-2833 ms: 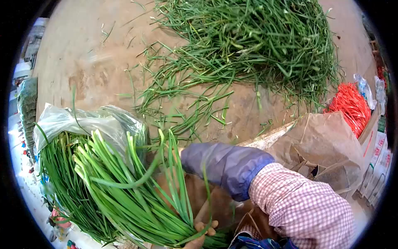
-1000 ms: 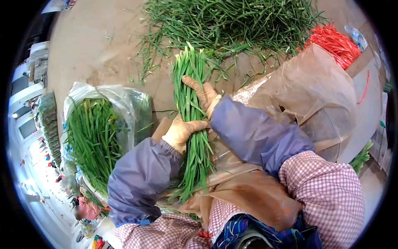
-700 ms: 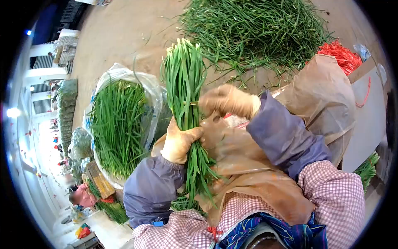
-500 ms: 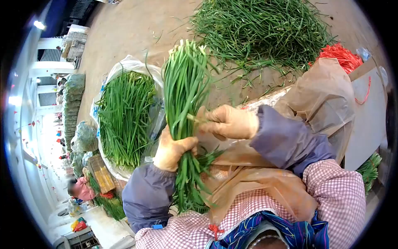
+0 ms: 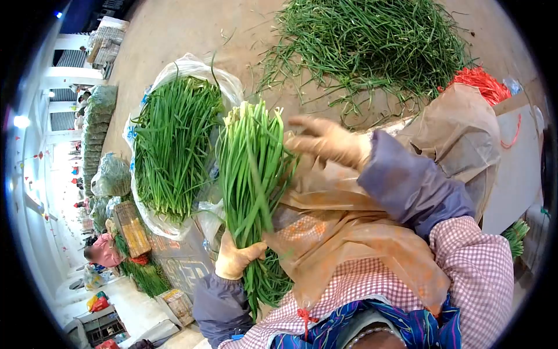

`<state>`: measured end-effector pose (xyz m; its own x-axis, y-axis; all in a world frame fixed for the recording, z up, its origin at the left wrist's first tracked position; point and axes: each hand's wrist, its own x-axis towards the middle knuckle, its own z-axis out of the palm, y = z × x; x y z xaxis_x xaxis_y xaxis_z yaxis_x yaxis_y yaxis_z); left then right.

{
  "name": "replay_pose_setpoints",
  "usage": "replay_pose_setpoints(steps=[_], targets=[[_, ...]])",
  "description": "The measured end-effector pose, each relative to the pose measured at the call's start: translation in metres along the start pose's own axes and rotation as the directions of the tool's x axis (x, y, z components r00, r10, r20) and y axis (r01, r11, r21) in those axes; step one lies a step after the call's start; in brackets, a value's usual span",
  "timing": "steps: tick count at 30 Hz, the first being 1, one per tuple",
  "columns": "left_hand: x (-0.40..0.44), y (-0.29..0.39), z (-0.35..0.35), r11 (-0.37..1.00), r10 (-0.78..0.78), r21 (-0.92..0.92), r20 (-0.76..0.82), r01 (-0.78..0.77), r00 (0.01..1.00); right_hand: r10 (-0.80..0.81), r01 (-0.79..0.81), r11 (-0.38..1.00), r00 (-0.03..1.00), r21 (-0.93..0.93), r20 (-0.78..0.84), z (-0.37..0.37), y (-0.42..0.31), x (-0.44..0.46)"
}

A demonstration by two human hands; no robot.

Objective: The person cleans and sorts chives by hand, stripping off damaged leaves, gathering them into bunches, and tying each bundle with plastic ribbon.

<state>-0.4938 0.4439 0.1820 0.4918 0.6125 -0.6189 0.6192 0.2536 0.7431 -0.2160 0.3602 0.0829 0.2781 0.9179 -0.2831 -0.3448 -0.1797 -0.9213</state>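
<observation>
A thick bunch of chives (image 5: pixel 250 174) stands upright before me, pale cut ends at the top and leaves trailing down. My left hand (image 5: pixel 237 256), in a tan glove, is wrapped round its lower part. My right hand (image 5: pixel 331 142), gloved too, is just right of the pale ends, slightly smeared, with fingers apart and nothing seen in them. Left of the bunch, more chives (image 5: pixel 174 145) lie in a white plastic bag (image 5: pixel 180 230). A brown plastic sheet (image 5: pixel 349 238) covers my lap.
A big heap of loose chives (image 5: pixel 372 46) lies on the floor ahead. Red ties (image 5: pixel 481 84) are at the right, near a grey board (image 5: pixel 517 166). Stacked bagged bundles (image 5: pixel 100 134) and a person in pink (image 5: pixel 106 250) are at the far left.
My left hand and the bunch have come down, closer to me. My right hand has left the bunch's side and risen, its fingers spreading; the thin stem it pinched is no longer seen there.
</observation>
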Motion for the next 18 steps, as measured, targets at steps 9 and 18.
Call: replay_pose_setpoints(steps=[9,18], targets=[[0.003,-0.032,-0.018,0.999,-0.026,-0.025,0.096,0.029,0.995,-0.329,0.206,0.713,0.942,-0.671,-0.061,-0.047,0.04,0.038],[0.004,-0.038,-0.012,0.999,-0.011,-0.032,0.103,0.014,0.995,0.205,-0.216,0.973,0.971,-0.081,-0.125,-0.073,0.008,0.004]])
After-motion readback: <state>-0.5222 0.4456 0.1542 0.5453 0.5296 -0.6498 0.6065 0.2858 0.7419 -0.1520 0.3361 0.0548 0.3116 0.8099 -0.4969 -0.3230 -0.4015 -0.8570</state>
